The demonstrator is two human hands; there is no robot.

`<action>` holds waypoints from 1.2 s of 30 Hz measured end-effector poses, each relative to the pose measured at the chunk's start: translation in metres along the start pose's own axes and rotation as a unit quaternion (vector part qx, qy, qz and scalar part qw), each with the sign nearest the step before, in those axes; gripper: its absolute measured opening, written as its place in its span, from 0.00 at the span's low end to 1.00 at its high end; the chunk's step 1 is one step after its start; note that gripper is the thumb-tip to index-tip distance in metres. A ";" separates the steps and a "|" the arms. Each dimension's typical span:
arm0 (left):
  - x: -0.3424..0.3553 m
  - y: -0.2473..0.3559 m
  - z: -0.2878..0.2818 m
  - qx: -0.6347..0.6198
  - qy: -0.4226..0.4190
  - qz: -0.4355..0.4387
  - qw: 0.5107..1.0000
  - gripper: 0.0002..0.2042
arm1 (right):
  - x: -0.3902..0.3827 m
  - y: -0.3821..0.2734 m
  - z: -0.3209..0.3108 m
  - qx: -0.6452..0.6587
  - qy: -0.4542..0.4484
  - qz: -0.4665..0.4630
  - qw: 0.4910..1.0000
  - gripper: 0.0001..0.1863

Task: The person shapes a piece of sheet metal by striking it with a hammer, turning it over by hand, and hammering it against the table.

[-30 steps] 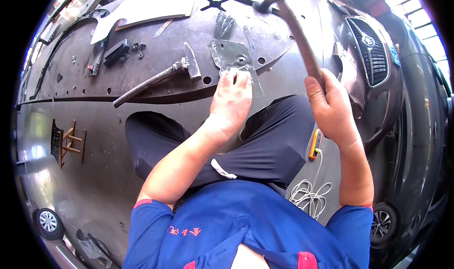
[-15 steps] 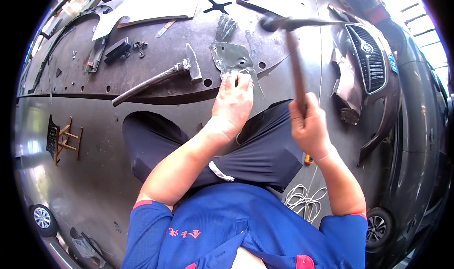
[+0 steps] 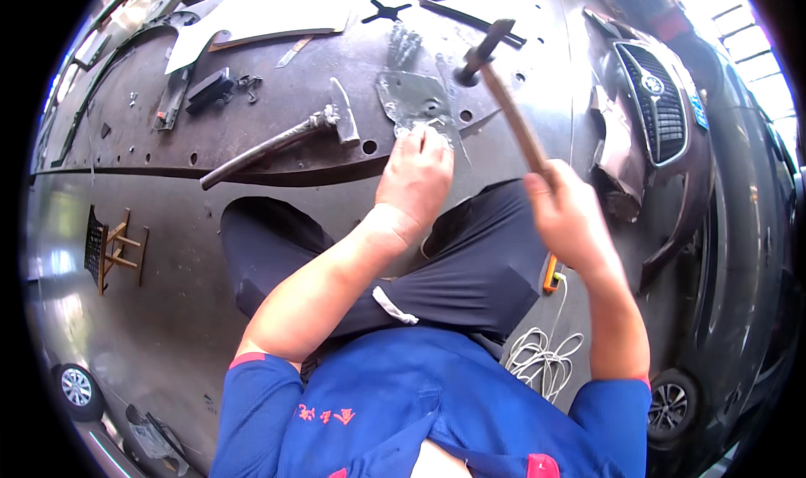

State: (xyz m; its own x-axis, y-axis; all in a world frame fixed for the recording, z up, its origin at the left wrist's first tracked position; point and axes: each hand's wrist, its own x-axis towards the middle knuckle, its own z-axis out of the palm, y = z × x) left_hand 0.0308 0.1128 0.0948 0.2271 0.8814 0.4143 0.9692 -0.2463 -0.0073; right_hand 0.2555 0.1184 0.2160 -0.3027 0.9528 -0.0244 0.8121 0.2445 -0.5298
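Note:
A thin dark metal plate (image 3: 413,94) with a hole and a ragged near edge lies on the metal bench, close to its curved front rim. My left hand (image 3: 417,169) pinches the near edge of this plate, fingers closed on it. Raised to the right of the plate is a wooden-handled hammer (image 3: 514,118), its dark head tilted up and away. My right hand (image 3: 567,213) is wrapped around the handle's lower end. The hammer head and the plate are apart. A second hammer (image 3: 285,138), with a taped metal handle, rests on the bench left of the plate.
The bench (image 3: 277,83) carries a white sheet (image 3: 277,9), a black clamp-like part (image 3: 210,90) and a black cross-shaped piece (image 3: 386,11). A car bumper with grille (image 3: 655,100) stands at right. A coiled white cable (image 3: 541,360) and a small wooden stool (image 3: 117,247) are on the floor.
The hammer's head has swung left and its handle now leans more. My right hand has shifted slightly right and down. My left hand stays at the plate's edge.

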 end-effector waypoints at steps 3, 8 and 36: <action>-0.006 0.001 0.000 -0.021 0.011 0.003 1.000 0.20 | -0.007 -0.007 -0.015 0.120 0.072 -0.047 0.989 0.15; -0.005 0.012 0.003 0.006 0.012 0.005 1.000 0.21 | -0.016 0.026 0.034 0.027 0.055 -0.068 0.996 0.17; -0.006 0.006 0.003 0.006 0.024 0.003 1.000 0.21 | 0.045 -0.001 0.022 -0.025 -0.026 -0.026 0.999 0.20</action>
State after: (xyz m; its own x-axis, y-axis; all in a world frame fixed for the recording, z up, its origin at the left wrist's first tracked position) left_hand 0.0351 0.1074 0.0894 0.2277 0.8600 0.4566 0.9690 -0.2461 -0.0196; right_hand 0.2298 0.1572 0.1965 -0.3699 0.9281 -0.0425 0.8180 0.3036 -0.4886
